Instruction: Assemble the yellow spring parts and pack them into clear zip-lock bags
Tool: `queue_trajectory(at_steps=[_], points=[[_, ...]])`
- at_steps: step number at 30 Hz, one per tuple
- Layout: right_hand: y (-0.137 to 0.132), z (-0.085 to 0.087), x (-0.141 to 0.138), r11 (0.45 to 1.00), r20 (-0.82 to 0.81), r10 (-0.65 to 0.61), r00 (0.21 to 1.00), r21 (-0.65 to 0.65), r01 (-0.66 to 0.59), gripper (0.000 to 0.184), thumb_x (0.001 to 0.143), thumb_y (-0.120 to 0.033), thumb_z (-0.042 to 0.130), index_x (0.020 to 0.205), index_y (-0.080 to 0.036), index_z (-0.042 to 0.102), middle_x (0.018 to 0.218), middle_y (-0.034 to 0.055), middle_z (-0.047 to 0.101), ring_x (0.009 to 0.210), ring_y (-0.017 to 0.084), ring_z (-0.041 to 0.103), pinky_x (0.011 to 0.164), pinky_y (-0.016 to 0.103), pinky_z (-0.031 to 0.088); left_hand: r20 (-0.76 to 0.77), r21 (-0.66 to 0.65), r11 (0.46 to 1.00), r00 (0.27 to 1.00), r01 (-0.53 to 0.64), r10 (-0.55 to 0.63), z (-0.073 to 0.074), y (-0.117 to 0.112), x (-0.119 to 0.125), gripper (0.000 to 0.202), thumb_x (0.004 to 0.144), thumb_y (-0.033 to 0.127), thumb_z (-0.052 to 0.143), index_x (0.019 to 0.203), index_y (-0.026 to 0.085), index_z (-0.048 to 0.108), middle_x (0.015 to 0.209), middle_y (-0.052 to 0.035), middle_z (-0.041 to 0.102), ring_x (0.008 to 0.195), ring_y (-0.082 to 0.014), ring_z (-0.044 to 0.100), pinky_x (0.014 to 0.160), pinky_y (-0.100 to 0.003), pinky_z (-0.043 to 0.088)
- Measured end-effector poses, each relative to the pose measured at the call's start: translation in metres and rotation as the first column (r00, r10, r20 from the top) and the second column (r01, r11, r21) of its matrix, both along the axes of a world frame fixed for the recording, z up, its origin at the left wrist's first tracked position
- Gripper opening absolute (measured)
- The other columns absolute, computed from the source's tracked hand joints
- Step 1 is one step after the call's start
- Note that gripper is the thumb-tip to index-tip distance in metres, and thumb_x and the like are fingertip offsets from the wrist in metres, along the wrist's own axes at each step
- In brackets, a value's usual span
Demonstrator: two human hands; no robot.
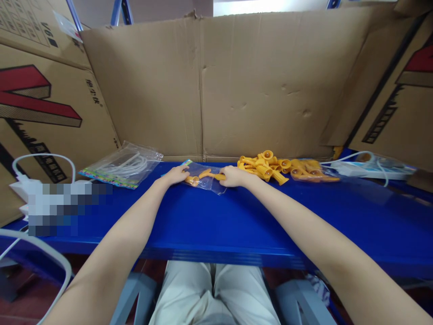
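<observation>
A clear plastic bag (214, 184) with a coloured header strip lies flat on the blue table, stretched between my two hands. Several yellow-orange horn-shaped plastic pieces (204, 173) show in or on it; I cannot tell if all are inside. My left hand (176, 175) is closed on the bag's left end, beside the flared end of one piece. At the other end, my right hand (233, 176) has its fingers curled around a yellow horn-shaped piece at the bag's edge. Right of that hand lies a loose pile of similar yellow pieces (262, 166).
A bag of yellow pieces (313, 170) lies past the pile, near a white power strip (372, 170). On the left are a bag of white tubes or cables (126, 164) and white cables. Cardboard walls (264, 85) enclose the back and sides of the blue table (216, 225).
</observation>
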State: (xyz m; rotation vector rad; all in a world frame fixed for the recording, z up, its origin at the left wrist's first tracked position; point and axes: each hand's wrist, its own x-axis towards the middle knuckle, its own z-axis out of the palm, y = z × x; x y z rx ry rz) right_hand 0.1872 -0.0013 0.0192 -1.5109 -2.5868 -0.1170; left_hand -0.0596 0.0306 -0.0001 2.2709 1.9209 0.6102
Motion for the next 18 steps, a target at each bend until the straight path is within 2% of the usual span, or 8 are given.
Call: queue_trajectory(at_steps=[2,5,8,11,14,18], points=[[0.0,-0.003,-0.003,1.0,-0.05,0.018,0.999,-0.003,-0.018,0.021,0.076,-0.028,0.057,0.089,-0.016,0.068,0.092,0.0106,0.07,0.082,0.022,0.064,0.063,0.025,0.042,0.011,-0.01,0.999,0.999,0.037,-0.037,0.002,-0.002,0.001,0.043,0.074,0.032,0.05,0.113,0.02,0.063,0.126,-0.0065,0.059,0.118,-0.024,0.053,0.1,-0.029,0.037],[0.001,-0.012,-0.008,0.998,-0.188,0.04,0.981,0.061,-0.029,0.021,0.08,-0.029,0.052,0.087,-0.017,0.068,0.093,0.0092,0.069,0.084,0.02,0.064,0.066,0.024,0.042,0.036,-0.039,0.992,0.993,0.118,-0.116,0.006,-0.008,0.006,0.044,0.072,0.039,0.055,0.111,0.021,0.064,0.121,-0.0057,0.062,0.114,-0.0257,0.055,0.097,-0.03,0.04],[0.0,-0.019,-0.013,0.996,-0.298,0.014,0.954,0.089,0.013,0.019,0.08,-0.026,0.052,0.085,-0.017,0.068,0.091,0.0088,0.069,0.083,0.02,0.064,0.067,0.024,0.043,0.066,-0.064,0.979,0.98,0.192,-0.188,0.008,-0.015,0.013,0.046,0.072,0.045,0.055,0.11,0.022,0.065,0.116,-0.0052,0.065,0.109,-0.0271,0.058,0.091,-0.031,0.043],[0.002,-0.023,-0.017,0.996,-0.389,0.025,0.921,0.091,0.012,0.019,0.08,-0.021,0.054,0.091,-0.016,0.069,0.093,0.0101,0.069,0.086,0.021,0.064,0.073,0.025,0.045,0.083,-0.093,0.966,0.969,0.24,-0.233,0.009,-0.017,0.017,0.048,0.073,0.045,0.054,0.114,0.022,0.063,0.116,-0.0049,0.065,0.106,-0.0271,0.059,0.09,-0.031,0.044],[0.006,-0.026,-0.02,0.998,-0.543,0.038,0.839,0.06,-0.006,0.025,0.078,-0.019,0.059,0.101,-0.013,0.066,0.101,0.0111,0.068,0.091,0.021,0.064,0.08,0.027,0.046,0.096,-0.071,0.969,0.968,0.239,-0.231,0.006,-0.015,0.02,0.048,0.076,0.041,0.052,0.12,0.023,0.059,0.124,-0.0045,0.06,0.113,-0.0258,0.055,0.096,-0.031,0.04],[0.014,-0.034,-0.022,0.992,-0.727,-0.079,0.682,-0.125,-0.017,0.041,0.074,-0.013,0.062,0.114,-0.01,0.057,0.097,0.0113,0.068,0.083,0.018,0.066,0.076,0.029,0.05,0.093,0.028,0.985,0.98,0.173,-0.175,0.002,-0.012,0.021,0.043,0.08,0.034,0.045,0.118,0.02,0.06,0.132,-0.0048,0.054,0.125,-0.023,0.046,0.104,-0.031,0.031]])
